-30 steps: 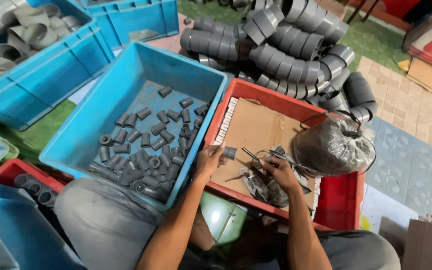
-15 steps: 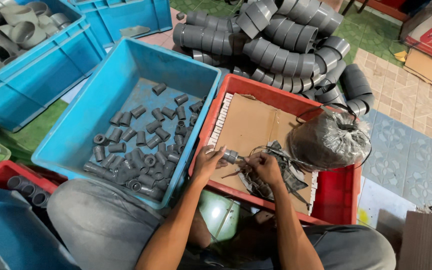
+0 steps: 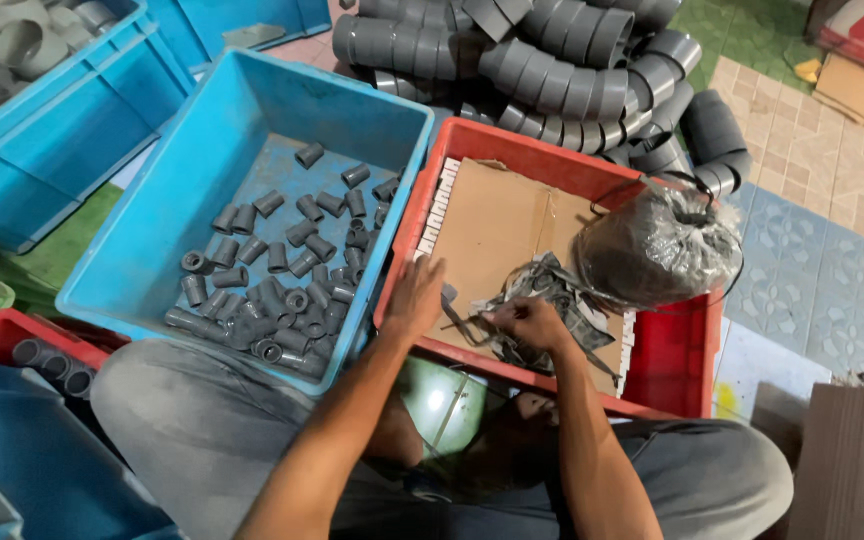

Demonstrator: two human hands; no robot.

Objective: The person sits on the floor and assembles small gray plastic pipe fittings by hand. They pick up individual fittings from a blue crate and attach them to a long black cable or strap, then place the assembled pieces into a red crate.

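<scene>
My left hand rests at the near left edge of the red crate, fingers curled around a small grey pipe fitting that is mostly hidden. My right hand is closed in a pile of dark grey strips lying on the brown cardboard that lines the crate. A clear plastic bag of dark parts sits in the crate's right end. To the left, the blue crate holds several short grey pipe couplings.
Rows of large grey pipe fittings are stacked beyond the crates. Another blue crate with big grey elbows stands at far left. A red bin with pipes sits by my left knee. Tiled floor lies to the right.
Both hands have stayed over the near part of the red crate; the right hand has sunk lower into the strips and the small fitting in the left hand is now less visible.
</scene>
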